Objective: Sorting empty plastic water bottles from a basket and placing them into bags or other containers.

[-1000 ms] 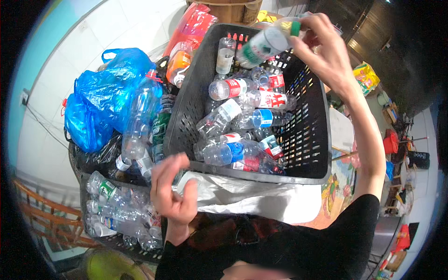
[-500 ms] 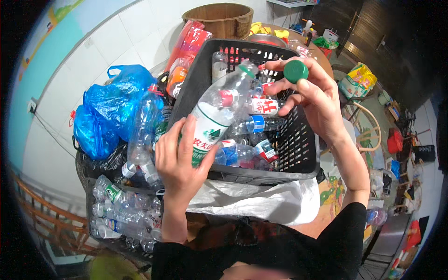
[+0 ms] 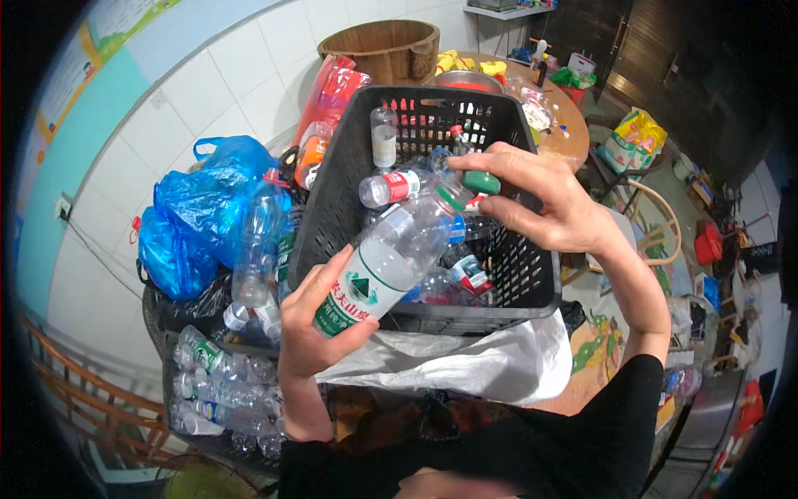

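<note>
My left hand (image 3: 309,337) is wrapped round the lower part of a large clear plastic bottle (image 3: 389,259) with a white and green label. The bottle tilts up to the right, and a green ring sits round its neck. Between the thumb and fingers of my right hand (image 3: 559,200) is a green bottle cap (image 3: 480,182), beside the bottle's mouth; a small gap seems to part them. Below the bottle is a black plastic crate (image 3: 326,204) holding several empty bottles, among them one with a red and white label (image 3: 392,188).
A second crate (image 3: 173,416) of clear bottles is at the lower left. Blue plastic bags (image 3: 212,204) and a tall clear bottle (image 3: 256,249) are left of the black crate. A white sack (image 3: 465,363) lies in front. Behind are a wooden tub (image 3: 378,54) and round table (image 3: 569,125).
My right hand has brought the green cap left and down to the bottle's mouth. The bottle has swung lower and tilts further to the right. The view has shifted slightly.
</note>
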### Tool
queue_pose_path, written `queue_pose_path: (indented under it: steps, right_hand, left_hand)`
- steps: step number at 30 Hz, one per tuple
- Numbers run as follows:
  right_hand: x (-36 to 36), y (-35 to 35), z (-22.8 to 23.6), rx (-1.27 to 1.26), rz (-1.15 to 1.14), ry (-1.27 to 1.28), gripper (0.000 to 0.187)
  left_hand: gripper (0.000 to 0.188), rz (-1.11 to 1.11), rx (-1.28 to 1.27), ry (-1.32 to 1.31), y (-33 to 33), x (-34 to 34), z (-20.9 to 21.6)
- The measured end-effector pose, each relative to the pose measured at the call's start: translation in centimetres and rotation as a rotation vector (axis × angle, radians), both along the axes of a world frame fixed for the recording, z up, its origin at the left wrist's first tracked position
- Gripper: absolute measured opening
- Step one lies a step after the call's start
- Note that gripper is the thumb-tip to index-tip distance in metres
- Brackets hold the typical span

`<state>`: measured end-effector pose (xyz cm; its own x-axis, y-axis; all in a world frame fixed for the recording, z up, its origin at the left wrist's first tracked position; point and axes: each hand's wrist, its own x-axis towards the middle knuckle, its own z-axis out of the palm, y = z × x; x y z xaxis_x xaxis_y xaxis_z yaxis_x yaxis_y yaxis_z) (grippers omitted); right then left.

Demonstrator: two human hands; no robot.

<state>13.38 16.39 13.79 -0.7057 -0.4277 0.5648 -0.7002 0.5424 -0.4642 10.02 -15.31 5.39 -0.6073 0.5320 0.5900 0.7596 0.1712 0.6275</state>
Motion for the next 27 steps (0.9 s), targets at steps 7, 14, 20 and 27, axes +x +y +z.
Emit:
queue_pose_path:
  steps: [7,14,20,27]
  right_hand:
    - [0.0,-1.2,-0.7,-0.257,0.041,-0.105,0.028]
    - [1.3,-2.2,-1.6,-0.859,0.150,-0.680,0.041]
    - [0.0,-2.8,-2.6,-0.823,0.103,-0.682,0.040]
    - [0.3,-3.5,-3.9,-0.576,0.003,-0.316,0.041]
  left_hand:
    - [0.076,-0.003,0.004,-0.044,-0.3,1.0,-0.4]
    - [0.074,-0.033,0.046,-0.142,-0.6,2.5,-1.1]
    - [0.073,-0.055,0.086,-0.214,-0.3,2.0,-1.3]
    - [0.074,-0.079,0.143,-0.346,-0.6,2.4,-1.3]
